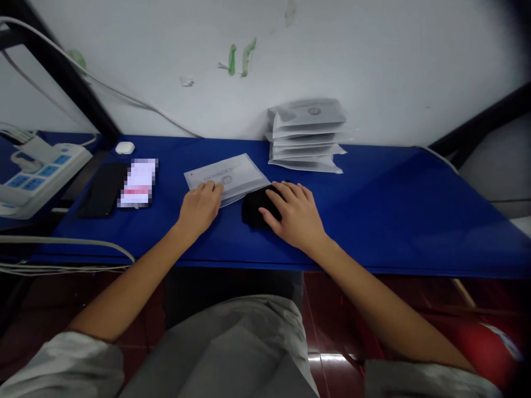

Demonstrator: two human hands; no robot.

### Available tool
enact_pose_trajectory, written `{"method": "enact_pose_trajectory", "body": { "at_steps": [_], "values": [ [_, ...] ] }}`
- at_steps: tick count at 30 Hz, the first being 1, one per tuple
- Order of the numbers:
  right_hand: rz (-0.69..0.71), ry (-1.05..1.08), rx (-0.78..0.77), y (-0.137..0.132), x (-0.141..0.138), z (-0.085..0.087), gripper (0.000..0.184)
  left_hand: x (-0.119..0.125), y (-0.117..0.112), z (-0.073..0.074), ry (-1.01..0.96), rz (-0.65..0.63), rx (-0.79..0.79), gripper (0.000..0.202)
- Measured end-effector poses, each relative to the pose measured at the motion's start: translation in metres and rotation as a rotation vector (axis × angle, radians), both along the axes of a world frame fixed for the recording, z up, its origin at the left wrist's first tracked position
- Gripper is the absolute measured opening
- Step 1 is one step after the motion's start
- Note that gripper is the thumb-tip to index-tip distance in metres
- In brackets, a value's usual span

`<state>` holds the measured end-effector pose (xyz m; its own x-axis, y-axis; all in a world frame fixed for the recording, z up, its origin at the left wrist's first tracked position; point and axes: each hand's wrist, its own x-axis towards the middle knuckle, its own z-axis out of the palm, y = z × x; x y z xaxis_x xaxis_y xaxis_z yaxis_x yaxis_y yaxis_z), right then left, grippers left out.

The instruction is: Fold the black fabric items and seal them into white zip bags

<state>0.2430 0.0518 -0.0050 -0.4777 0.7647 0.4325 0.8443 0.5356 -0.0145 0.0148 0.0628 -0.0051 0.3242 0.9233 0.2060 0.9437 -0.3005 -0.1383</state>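
Note:
A frosted plastic pouch (240,174) with grey printing lies slanted on the blue tabletop in front of me. My left hand (202,207) has its fingers curled over the pouch's near left edge, its thumb hidden. Just right of it, a folded black cloth bundle (255,210) touches or overlaps the pouch's right corner. My right hand (296,213) grips the bundle from the right, thumb on the near side and fingers across the top. What kind of cloth item it is cannot be made out.
Similar filled pouches (307,138) are stacked against the white wall (373,66). On the left lie a dark phone (102,190), a lit phone (138,182) and a white earbud case (125,147). A power strip (45,177) with cables stands beyond the blue table's (398,215) left end.

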Motion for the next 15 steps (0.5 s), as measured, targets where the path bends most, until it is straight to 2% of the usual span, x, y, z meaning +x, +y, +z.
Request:
{"method": "enact_pose_trajectory", "body": {
  "at_steps": [5,10,15],
  "values": [
    [0.044,-0.030,-0.146,-0.002,0.004,-0.009,0.050,-0.001,0.003,0.000,-0.011,0.022,-0.024,0.028],
    [0.099,-0.015,-0.173,-0.008,0.002,-0.010,0.051,-0.003,0.003,0.000,-0.036,0.028,-0.036,0.026],
    [0.154,-0.010,-0.181,-0.013,0.001,-0.010,0.052,-0.004,0.003,-0.001,-0.033,-0.029,-0.015,0.027]
  ]
}}
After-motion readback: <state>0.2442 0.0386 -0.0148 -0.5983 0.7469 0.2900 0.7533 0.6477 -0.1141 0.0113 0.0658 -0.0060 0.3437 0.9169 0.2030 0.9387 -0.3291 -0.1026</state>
